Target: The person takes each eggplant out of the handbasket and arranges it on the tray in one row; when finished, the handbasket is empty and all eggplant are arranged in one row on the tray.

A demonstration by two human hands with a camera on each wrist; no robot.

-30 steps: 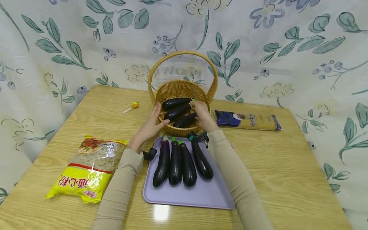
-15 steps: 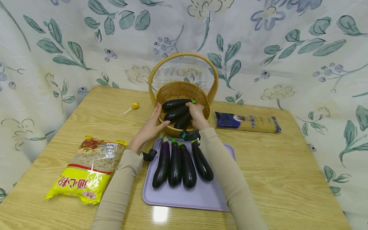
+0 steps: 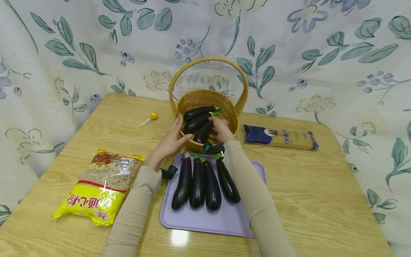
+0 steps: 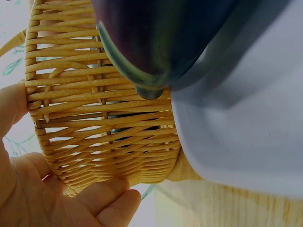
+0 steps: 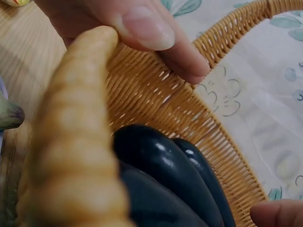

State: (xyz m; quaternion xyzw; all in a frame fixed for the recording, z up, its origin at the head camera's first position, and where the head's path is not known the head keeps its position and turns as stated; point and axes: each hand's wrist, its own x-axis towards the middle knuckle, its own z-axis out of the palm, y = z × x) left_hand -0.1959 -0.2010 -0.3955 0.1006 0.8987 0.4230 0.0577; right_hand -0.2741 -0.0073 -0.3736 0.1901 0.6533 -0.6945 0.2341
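My left hand (image 3: 168, 144) holds the near left rim of a round wicker basket (image 3: 238, 121), thumb and fingers spread along it; the left wrist view shows this basket wall (image 4: 94, 109) close up. Inside the basket lie three dark eggplants, two behind (image 3: 199, 112) (image 3: 196, 123) and one in front (image 3: 203, 132). My right hand (image 3: 222, 129) reaches in from the right and grips the upper end of the front eggplant, partly covering it. The right wrist view shows rounded eggplant ends (image 5: 161, 151) against the weave, with a right-hand fingertip (image 5: 279, 213) at the corner.
A lilac tray (image 3: 205, 223) in front of the basket carries several eggplants (image 3: 197, 184). To its left lies a yellow-and-clear pasta bag (image 3: 99, 187); a lollipop (image 3: 154, 116) lies behind. A spaghetti packet (image 3: 280, 137) is right of the basket, whose tall handle (image 3: 208, 60) arches above.
The right hand has shifted left within the basket, turning the front eggplant steeper and closer to the other two. My left hand has stayed on the rim. The view has shifted slightly.
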